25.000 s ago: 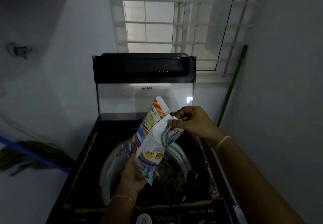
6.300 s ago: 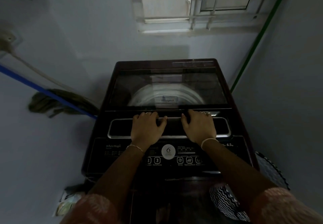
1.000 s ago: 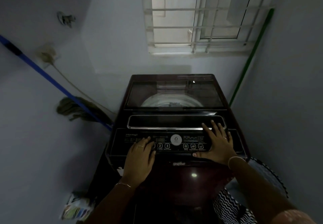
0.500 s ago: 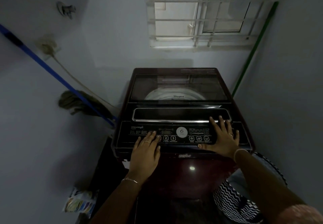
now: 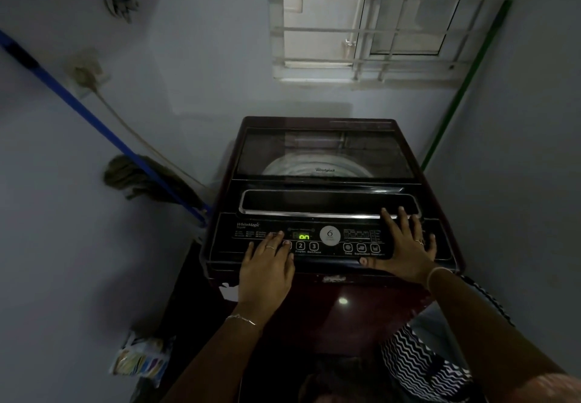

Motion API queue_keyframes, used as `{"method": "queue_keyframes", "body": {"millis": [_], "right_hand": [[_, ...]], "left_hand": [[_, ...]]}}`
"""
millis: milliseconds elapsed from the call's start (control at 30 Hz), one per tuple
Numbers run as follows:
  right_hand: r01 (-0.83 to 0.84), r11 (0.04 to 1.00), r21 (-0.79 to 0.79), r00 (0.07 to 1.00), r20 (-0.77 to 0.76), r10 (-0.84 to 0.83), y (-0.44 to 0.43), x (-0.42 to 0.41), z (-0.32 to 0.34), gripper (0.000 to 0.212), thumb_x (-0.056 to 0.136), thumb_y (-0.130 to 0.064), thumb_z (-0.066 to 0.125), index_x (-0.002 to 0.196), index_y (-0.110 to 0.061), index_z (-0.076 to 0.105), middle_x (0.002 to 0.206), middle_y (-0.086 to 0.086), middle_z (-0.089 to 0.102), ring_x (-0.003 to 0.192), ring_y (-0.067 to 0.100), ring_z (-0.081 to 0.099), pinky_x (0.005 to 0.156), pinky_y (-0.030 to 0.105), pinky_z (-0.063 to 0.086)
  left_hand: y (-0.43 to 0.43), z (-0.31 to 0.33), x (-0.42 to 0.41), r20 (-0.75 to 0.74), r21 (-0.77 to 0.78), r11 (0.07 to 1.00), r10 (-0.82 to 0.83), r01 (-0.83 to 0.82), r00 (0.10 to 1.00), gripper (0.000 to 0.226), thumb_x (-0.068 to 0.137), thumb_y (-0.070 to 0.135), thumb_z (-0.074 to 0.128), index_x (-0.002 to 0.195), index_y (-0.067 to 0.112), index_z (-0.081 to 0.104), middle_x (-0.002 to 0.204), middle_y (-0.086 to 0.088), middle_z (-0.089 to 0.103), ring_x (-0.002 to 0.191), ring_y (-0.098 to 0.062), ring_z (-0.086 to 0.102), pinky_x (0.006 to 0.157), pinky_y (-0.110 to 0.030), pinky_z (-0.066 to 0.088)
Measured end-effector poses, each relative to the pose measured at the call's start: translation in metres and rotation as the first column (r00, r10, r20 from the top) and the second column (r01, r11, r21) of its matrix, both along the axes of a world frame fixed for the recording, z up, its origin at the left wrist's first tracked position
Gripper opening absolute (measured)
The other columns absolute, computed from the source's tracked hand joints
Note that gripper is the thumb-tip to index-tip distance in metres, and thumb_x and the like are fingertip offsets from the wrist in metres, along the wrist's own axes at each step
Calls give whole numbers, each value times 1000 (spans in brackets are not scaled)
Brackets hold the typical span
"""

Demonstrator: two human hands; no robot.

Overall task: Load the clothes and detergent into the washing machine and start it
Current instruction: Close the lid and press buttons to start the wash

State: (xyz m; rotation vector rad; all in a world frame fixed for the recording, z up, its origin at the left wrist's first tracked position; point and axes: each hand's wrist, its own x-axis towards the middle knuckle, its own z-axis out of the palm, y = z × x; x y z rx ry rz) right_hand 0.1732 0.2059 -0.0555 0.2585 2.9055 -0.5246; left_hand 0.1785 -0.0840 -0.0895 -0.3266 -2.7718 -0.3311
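The dark maroon top-loading washing machine (image 5: 371, 295) stands against the back wall with its glass lid (image 5: 323, 154) down; the pale drum rim shows through it. On the black control panel (image 5: 333, 254) a green display (image 5: 303, 237) reads "on". My left hand (image 5: 267, 272) lies flat on the panel's left part, its fingertips on the button left of button 2. My right hand (image 5: 405, 245) rests flat with spread fingers on the panel's right end, thumb at the front edge. The colourful detergent packet (image 5: 141, 360) lies on the floor at the lower left.
A blue-handled mop (image 5: 141, 179) leans in the left corner beside the machine. A green pole (image 5: 462, 88) stands in the right corner. A barred window (image 5: 364, 22) is above. A black-and-white zigzag basket (image 5: 418, 368) sits at the machine's right front.
The green "on" display has lit up on the panel. My left hand's fingertips have slid slightly forward onto the leftmost button; my right hand stays flat on the right end.
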Motion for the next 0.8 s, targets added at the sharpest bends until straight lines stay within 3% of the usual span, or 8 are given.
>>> {"method": "queue_keyframes", "body": {"millis": [400, 567, 800], "right_hand": [[-6, 1000, 1, 1000, 10, 6, 0, -1, 0, 127, 53, -84, 62, 147, -45, -14, 157, -5, -27, 144, 25, -27, 112, 61, -8], [-1, 1000, 7, 1000, 5, 1, 0, -1, 0, 127, 53, -85, 61, 147, -46, -14, 157, -4, -27, 144, 25, -26, 112, 61, -8], [-6, 1000, -9, 999, 49, 6, -2, -1, 5, 127, 54, -84, 62, 145, -46, -18, 156, -5, -31, 143, 24, -29, 111, 60, -10]], "left_hand": [[3, -5, 4, 52, -76, 997, -8, 11, 999, 46, 93, 34, 37, 137, 28, 47, 139, -1, 53, 133, -19, 46, 109, -51, 35], [1, -4, 6, 93, -137, 990, -33, 45, 995, 49, 94, 48, 27, 140, 35, 40, 143, -7, 49, 134, -24, 44, 110, -53, 33], [-1, -6, 9, 98, -204, 976, -51, 70, 994, 54, 91, 56, 31, 141, 38, 37, 144, -11, 47, 134, -27, 44, 107, -57, 33]]}}
